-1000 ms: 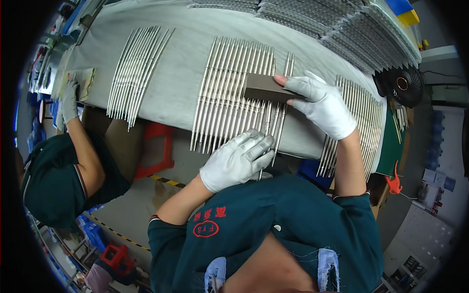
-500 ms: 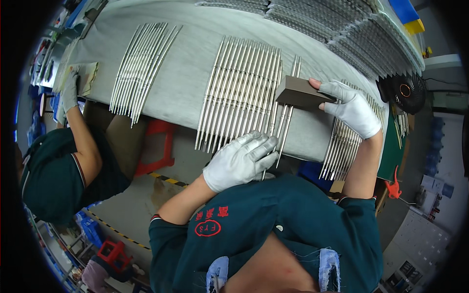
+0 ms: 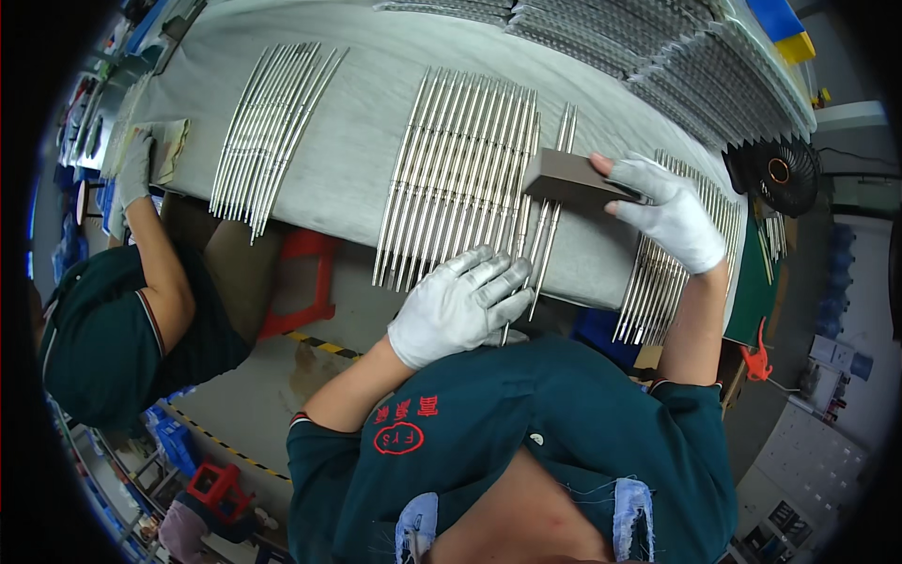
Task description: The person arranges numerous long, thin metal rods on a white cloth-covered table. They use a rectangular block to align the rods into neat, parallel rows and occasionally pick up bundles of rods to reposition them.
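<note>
The person's right hand, in a white glove, has its fingers clamped on a dark brown block and presses it down on two thin metal rods that lie a bit apart from the rest. These rods sit on the grey desk, just to the right of a big row of shiny rods. The left hand, also gloved, rests at the near edge of the desk with its fingers curled together over the near ends of the rods, holding them down. It looks like a rubbing or smoothing step, with the block worked along the rods. The next move would need the block kept flat and the rods kept from rolling. More rods lie to the left, and another bunch lies to the right under the right wrist. Far away are big stacks of rods, with a blue and yellow flat thing at the far right corner. A small black fan stands on the right. On the left, another person's gloved hand rests on the desk.
</note>
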### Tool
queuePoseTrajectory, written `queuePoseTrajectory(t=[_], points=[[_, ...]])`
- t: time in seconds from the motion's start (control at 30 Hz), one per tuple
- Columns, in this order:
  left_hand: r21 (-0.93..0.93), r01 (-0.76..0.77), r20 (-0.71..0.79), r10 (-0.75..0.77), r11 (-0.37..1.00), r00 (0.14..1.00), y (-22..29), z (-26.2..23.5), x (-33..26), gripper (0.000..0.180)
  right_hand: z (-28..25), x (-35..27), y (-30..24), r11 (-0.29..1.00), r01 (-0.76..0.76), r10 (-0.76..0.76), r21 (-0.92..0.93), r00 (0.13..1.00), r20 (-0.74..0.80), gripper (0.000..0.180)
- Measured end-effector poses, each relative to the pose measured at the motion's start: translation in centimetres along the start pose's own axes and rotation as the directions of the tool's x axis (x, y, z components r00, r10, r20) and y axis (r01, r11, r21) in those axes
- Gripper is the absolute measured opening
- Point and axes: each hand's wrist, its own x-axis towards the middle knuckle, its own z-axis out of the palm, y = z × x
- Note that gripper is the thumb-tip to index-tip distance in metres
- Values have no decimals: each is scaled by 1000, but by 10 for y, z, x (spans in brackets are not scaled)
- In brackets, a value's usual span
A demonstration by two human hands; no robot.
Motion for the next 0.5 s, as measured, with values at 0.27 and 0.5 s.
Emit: queuePoseTrajectory(t=[0.27, 0.5], points=[[25, 5, 42, -6, 1000, 999, 1, -5, 1, 56, 6, 7, 5, 968, -178, 174, 175, 984, 38, 52], [27, 25, 56, -26, 999, 998, 1, -3, -1, 57, 19, 8, -7, 988, -123, 125, 90, 992, -17, 51]])
